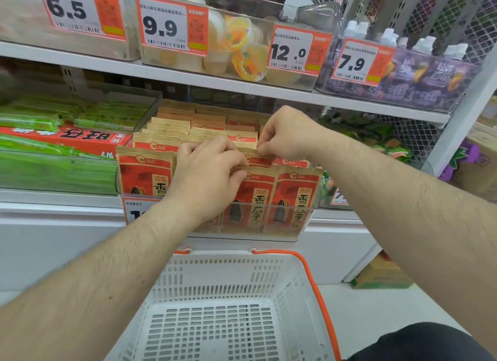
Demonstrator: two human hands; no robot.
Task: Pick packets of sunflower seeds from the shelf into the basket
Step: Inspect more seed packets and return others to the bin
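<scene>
From the head camera I see the sunflower seed packets as flat red and tan sachets with a dark seed drawn on the front and pale crimped top edges, standing upright in rows inside a clear bin on the middle shelf. The front row shows 3 faces, with more rows stacked behind toward the back. My left hand sits over the front rows, fingers curled and pinching the top edge of a front packet. My right hand is just behind it, thumb and fingers pinched together on the top edge of a packet in a further row. Below the shelf the white basket with an orange handle sits directly under the bin, and I see only its slotted floor inside. On the upper shelf a clear tub holds jelly cups, and another holds purple pouches with white caps; price tags read 6.5, 9.9, 12.0 and 7.9. Left of the seed bin lie green packets and a red box.
</scene>
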